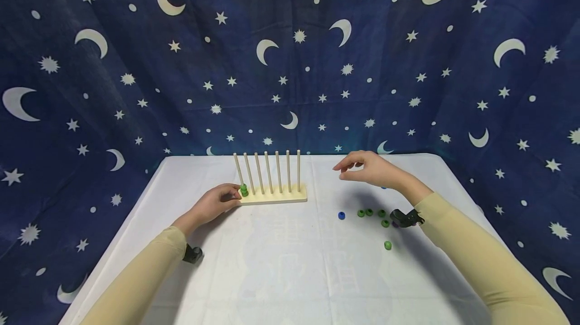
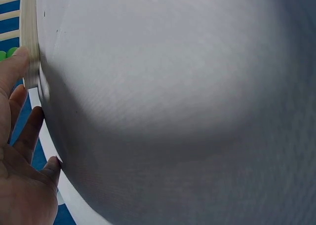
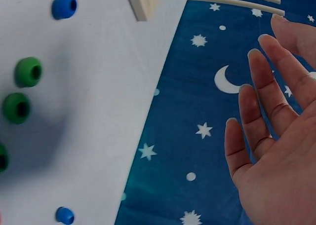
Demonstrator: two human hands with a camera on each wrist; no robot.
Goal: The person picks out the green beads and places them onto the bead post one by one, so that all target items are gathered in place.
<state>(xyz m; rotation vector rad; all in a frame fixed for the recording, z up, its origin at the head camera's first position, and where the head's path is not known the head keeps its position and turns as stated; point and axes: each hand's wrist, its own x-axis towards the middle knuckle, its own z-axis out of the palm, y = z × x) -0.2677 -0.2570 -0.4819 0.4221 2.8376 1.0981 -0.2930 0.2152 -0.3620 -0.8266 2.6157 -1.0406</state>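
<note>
A wooden peg rack (image 1: 276,198) with a row of several upright pegs stands near the back of the white table. Green beads (image 1: 244,190) are stacked at the foot of its leftmost peg. My left hand (image 1: 216,201) grips the rack's left end, the thumb on the near side; the left wrist view shows the thumb against the base (image 2: 30,37), beside the green beads. Raised above the table to the right of the rack is my right hand (image 1: 369,168), fingers loosely bent and holding nothing. In the right wrist view its palm (image 3: 281,180) shows bare.
Loose green beads (image 1: 382,213) lie on the right of the table below the right forearm, one green bead (image 1: 387,245) nearer the front. A blue bead (image 1: 341,215) sits left of them; another blue bead (image 3: 64,215) lies farther back. A starry blue cloth (image 1: 290,63) hangs behind.
</note>
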